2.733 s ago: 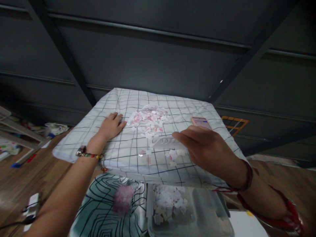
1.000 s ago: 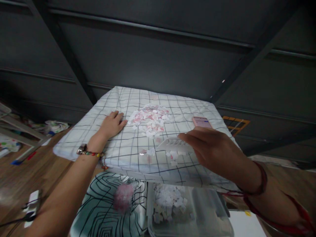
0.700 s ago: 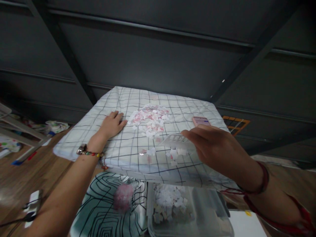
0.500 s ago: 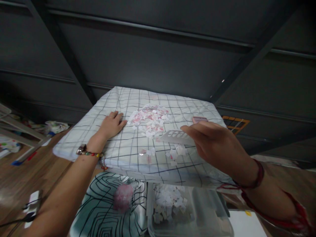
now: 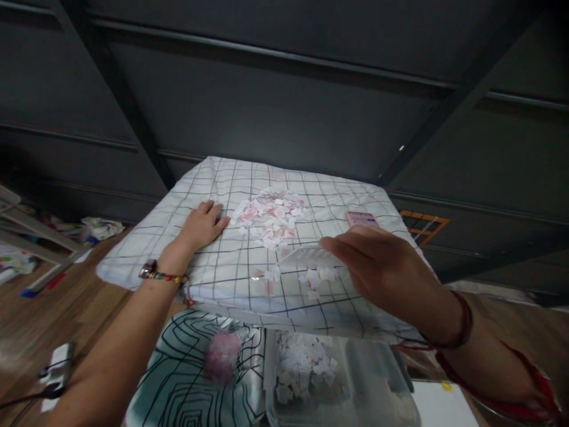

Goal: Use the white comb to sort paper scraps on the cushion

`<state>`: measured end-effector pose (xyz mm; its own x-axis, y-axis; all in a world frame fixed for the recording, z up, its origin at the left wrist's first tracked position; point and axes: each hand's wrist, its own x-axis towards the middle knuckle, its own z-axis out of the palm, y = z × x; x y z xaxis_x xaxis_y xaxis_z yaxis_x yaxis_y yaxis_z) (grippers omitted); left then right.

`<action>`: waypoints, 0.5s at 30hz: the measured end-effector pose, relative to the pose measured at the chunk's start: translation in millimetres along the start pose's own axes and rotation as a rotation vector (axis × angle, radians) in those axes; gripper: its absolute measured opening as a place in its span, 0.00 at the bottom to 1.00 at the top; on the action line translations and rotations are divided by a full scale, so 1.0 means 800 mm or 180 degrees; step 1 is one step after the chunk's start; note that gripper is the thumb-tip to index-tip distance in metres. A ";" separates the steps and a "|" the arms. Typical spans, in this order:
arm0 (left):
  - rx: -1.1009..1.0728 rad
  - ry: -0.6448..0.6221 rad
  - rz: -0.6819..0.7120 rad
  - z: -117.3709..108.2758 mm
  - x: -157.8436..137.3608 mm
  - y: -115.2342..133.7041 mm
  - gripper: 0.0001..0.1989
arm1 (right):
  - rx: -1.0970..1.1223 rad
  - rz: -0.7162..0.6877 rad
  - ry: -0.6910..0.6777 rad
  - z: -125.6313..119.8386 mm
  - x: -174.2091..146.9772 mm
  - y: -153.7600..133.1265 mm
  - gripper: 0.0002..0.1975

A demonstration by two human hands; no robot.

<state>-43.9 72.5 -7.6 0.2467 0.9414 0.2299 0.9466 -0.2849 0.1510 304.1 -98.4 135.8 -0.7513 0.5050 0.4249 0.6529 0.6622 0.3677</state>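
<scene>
My left hand (image 5: pixel 202 226) lies flat on the checked cloth (image 5: pixel 178 267), fingers apart, just left of a pile of small white and pink paper pieces (image 5: pixel 271 213). In my right hand (image 5: pixel 377 261) is a thin white slotted plastic piece (image 5: pixel 306 256), pinched between thumb and fingers and pointing left. Its edge hangs close over the cloth, between the pile and a few loose scraps (image 5: pixel 313 279) nearer the front edge. Whether it touches the cloth I cannot tell. Part of it is hidden in the hand.
Below the table's front edge stands a clear plastic box (image 5: pixel 342 397) with white scraps inside. Left of it, a pink bundle (image 5: pixel 222 356) rests on a green line-patterned cloth (image 5: pixel 186 379). A pink phone (image 5: pixel 361 219) lies behind my right hand. Dark panels (image 5: pixel 275 107) rise behind the table.
My right hand has shifted slightly left with the slotted piece, which has tilted so its slots show less. More of the phone is visible. My left hand has stayed put.
</scene>
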 end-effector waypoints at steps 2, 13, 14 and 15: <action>0.0010 -0.0025 -0.0027 -0.002 0.000 0.001 0.32 | 0.0072 -0.0103 0.0108 0.001 0.005 -0.008 0.21; -0.0136 0.0021 -0.0037 0.001 0.001 -0.002 0.28 | 0.0131 -0.0166 0.0002 -0.001 0.000 0.016 0.18; -0.0150 0.0038 -0.0010 0.002 0.001 -0.003 0.28 | 0.0161 -0.0166 0.0055 0.002 0.001 0.015 0.17; -0.0155 0.0048 0.0009 0.003 0.001 -0.004 0.28 | 0.0185 -0.0171 0.0128 0.006 0.003 0.014 0.17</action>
<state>-46.5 75.1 -10.1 0.2458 0.9379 0.2448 0.9346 -0.2963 0.1968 308.9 -86.9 136.9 -0.7800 0.4460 0.4390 0.6042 0.7194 0.3428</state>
